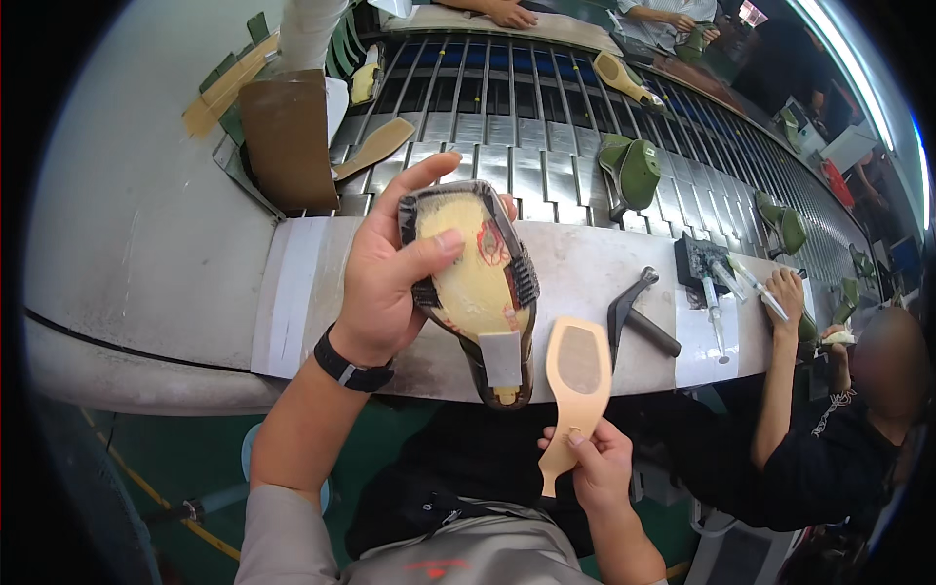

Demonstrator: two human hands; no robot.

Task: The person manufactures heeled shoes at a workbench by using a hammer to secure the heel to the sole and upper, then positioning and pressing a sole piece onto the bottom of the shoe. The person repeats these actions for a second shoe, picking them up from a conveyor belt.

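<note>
Pale yellow underside, dark rim: a shoe form (470, 278), bottom up, is in the left hand (390, 278). Thumb lies flat on the yellow face; fingers wrap behind, one tip showing past the far edge. Index finger sticks out beyond the wide end. Narrow end points back toward the body and carries a whitish patch (501, 359). Red marks on the yellow. Black wristband (349, 367) below this hand.

Right hand (597, 463), nearer the body, pinches a tan sole piece (582, 356) by its narrow end, thumb on top. Broad end points away from the hand, with a greyish oval on its face. Piece and form are apart, side by side.

Ahead of the right hand, on the pale bench (575, 258): a dark-handled hammer (651, 331). Farther right, a black block (698, 259) and syringes (715, 314) over a white sheet (690, 366). A co-worker's hand (786, 295) is just beside these.

Beyond both hands, a metal conveyor (558, 156). Green shoe upper (636, 174) on it, ahead and to the right; another tan sole (378, 146) ahead of the left hand. Brown board (290, 141) upright, left of that sole.
</note>
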